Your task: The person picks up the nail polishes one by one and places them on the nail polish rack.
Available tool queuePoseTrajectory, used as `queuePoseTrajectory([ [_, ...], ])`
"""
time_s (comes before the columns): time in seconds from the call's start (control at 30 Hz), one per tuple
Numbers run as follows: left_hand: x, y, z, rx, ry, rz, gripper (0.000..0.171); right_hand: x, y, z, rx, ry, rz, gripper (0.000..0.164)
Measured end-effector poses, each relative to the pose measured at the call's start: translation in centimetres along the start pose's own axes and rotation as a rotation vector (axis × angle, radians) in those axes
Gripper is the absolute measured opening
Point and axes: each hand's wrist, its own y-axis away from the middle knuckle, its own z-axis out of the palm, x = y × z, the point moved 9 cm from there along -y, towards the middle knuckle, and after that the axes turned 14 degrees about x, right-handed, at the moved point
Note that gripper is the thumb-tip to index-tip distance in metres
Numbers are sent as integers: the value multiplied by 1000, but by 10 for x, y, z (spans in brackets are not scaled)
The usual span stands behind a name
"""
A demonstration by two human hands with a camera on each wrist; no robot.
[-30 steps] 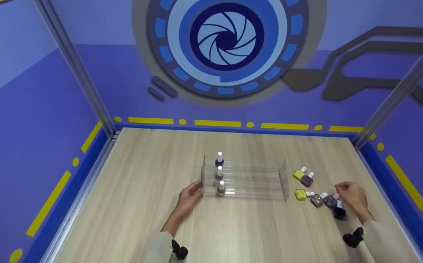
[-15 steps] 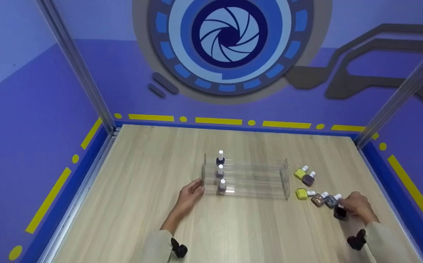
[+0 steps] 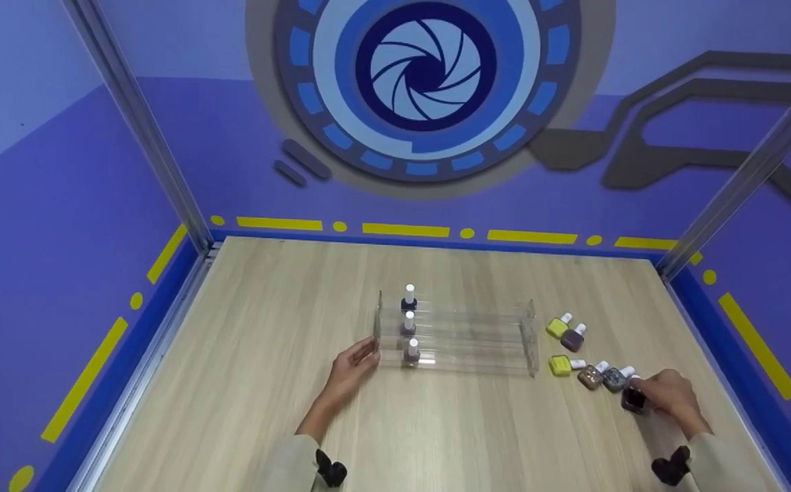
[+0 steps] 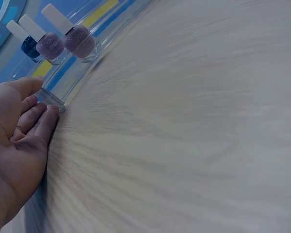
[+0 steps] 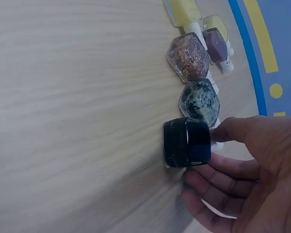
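Observation:
A clear tiered rack (image 3: 464, 342) stands on the table with three white-capped nail polish bottles upright at its left end: a dark one (image 3: 409, 301) at the back, mauve ones (image 3: 408, 324) (image 3: 412, 352) in front. My left hand (image 3: 351, 372) rests at the rack's left side panel, fingertips touching it, fingers loosely extended. At the right, my right hand (image 3: 672, 396) pinches the white cap of a black nail polish bottle (image 5: 186, 143) between thumb and fingers. Whether that bottle is off the table, I cannot tell. Beside it lies a speckled grey nail polish bottle (image 5: 200, 102).
Further bottles lie on their sides right of the rack: a glittery copper one (image 3: 591, 377), a yellow one (image 3: 560, 365), another yellow one (image 3: 557, 328) and a purple one (image 3: 572, 339). Blue and purple printed walls (image 3: 436, 205) and metal posts (image 3: 744, 164) bound the wooden table.
My right hand has come down from beyond the bottles to the black nail polish bottle and now pinches its cap. My left hand stays at the rack's side.

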Motion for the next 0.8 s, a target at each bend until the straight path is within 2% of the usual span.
queuePoseTrajectory([
  [0.17,1,2,1,-7,16,-13,56,2,2,-7,65,-41,-23,50],
  [0.33,1,4,0,-12,60,-12,56,-1,3,-9,148,-94,-46,48],
  [0.43,3,4,0,-11,81,0,54,-2,5,-12,195,-90,-53,46],
  [0.63,3,4,0,10,42,13,53,-6,9,-18,232,-94,-75,41],
  [0.8,3,4,-1,7,51,6,55,-15,13,-23,275,-106,-90,40],
])
